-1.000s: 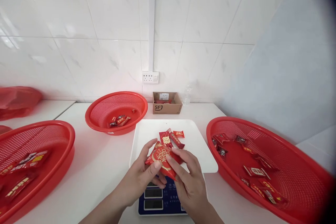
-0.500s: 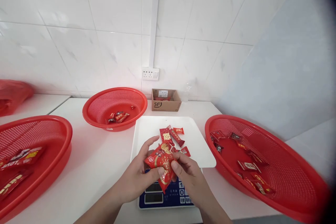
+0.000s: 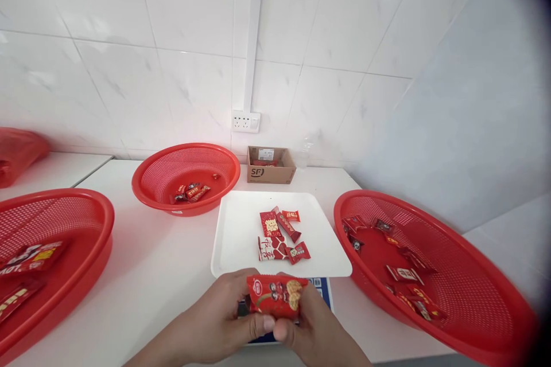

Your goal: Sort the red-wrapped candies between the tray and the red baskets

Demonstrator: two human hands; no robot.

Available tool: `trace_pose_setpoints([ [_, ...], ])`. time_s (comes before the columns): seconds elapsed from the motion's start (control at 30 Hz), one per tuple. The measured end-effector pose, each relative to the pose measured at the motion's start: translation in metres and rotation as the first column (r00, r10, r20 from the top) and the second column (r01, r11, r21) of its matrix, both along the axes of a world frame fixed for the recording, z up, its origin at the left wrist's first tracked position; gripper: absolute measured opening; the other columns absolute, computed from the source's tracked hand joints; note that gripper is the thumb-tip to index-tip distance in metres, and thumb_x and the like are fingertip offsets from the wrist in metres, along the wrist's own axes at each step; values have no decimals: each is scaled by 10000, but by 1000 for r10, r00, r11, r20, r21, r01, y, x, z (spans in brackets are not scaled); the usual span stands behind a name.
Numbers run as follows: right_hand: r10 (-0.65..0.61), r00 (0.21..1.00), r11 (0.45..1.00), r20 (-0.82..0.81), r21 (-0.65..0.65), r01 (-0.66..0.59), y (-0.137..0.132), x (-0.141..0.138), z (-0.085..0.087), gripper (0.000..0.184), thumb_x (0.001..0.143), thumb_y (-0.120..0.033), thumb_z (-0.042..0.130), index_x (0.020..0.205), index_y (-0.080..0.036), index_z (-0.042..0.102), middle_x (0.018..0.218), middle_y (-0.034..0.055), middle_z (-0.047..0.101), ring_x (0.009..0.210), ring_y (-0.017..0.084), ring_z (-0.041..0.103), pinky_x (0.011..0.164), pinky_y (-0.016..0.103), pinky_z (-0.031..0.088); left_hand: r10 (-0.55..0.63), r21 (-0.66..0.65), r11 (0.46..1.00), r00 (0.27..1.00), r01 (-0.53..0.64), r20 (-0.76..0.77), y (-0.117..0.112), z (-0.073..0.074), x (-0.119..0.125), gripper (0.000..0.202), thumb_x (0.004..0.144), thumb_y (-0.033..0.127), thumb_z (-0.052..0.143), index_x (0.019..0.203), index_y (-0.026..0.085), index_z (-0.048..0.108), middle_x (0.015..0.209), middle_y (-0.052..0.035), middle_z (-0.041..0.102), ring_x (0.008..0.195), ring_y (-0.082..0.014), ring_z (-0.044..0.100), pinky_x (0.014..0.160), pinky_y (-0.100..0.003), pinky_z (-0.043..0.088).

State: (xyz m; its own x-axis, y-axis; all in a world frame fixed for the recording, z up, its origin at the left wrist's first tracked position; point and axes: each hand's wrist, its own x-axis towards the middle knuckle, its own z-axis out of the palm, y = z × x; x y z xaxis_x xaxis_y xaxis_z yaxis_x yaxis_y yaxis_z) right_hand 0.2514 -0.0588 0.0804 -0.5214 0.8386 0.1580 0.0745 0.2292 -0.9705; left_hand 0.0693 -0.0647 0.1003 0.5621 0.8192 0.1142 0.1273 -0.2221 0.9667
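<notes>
A red snack packet (image 3: 278, 296) with cartoon figures and round biscuits printed on it is held level between both hands. My left hand (image 3: 228, 315) grips its left end, thumb in front; my right hand (image 3: 316, 321) is closed round its right end. Just beyond lies the white tray (image 3: 241, 223) of a weighing scale. Several wrapped sweets rest on the tray, among them a red square packet (image 3: 270, 224), a long dark-red stick (image 3: 289, 226) and a white-and-red packet (image 3: 272, 248). My hands and the packet cover most of the scale's blue panel (image 3: 323, 289).
Red mesh baskets stand at the left (image 3: 97, 241), back left (image 3: 142, 195) and right (image 3: 344, 200), each with wrapped snacks inside. A small cardboard box (image 3: 275, 175) sits by the wall behind the tray. A red plastic bag (image 3: 21, 152) lies at the far left.
Both hands have come down and nearer to me with the packet, turning it from slanted to level. The sweets on the tray are now uncovered.
</notes>
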Motion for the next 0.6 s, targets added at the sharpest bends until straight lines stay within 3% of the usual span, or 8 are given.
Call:
trace_pose_setpoints([
  [0.17, 42, 999, 999, 25, -1, -42, -8, 11, 0, 591, 743, -716, 476, 987, -206, 648, 855, 80, 662, 825, 257, 623, 686, 335, 524, -59, -46, 997, 994, 63, 97, -1, 0, 8, 283, 832, 396, 574, 999, 179, 645, 964, -63, 622, 841, -184, 580, 730, -253, 457],
  [0.3, -141, 986, 989, 86, 47, 138, -10, 19, -16, 587, 764, -688, 480, 1060, -201, 621, 970, 113, 659, 875, 271, 625, 740, 368, 518, -66, -78, 994, 989, 76, 129, 1, 2, 15, 402, 766, 494, 620, 1016, 179, 635, 991, -64, 618, 853, -195, 570, 745, -264, 460],
  [0.4, -250, 962, 967, 113, 69, 244, -7, 18, -24, 497, 801, -617, 503, 1030, -196, 637, 948, 112, 673, 844, 253, 638, 744, 363, 513, -56, -91, 993, 988, 70, 145, 2, 4, 21, 518, 720, 569, 621, 1070, 187, 624, 1050, -72, 611, 931, -225, 556, 816, -297, 452],
  [0.6, -161, 986, 971, -41, 172, 165, 5, 9, -15, 426, 868, -546, 438, 777, -192, 657, 698, 50, 665, 642, 180, 616, 606, 257, 487, 54, -138, 989, 998, -49, 35, 3, -5, 30, 447, 779, 525, 589, 1022, 151, 620, 975, -69, 641, 878, -215, 558, 782, -283, 447],
])
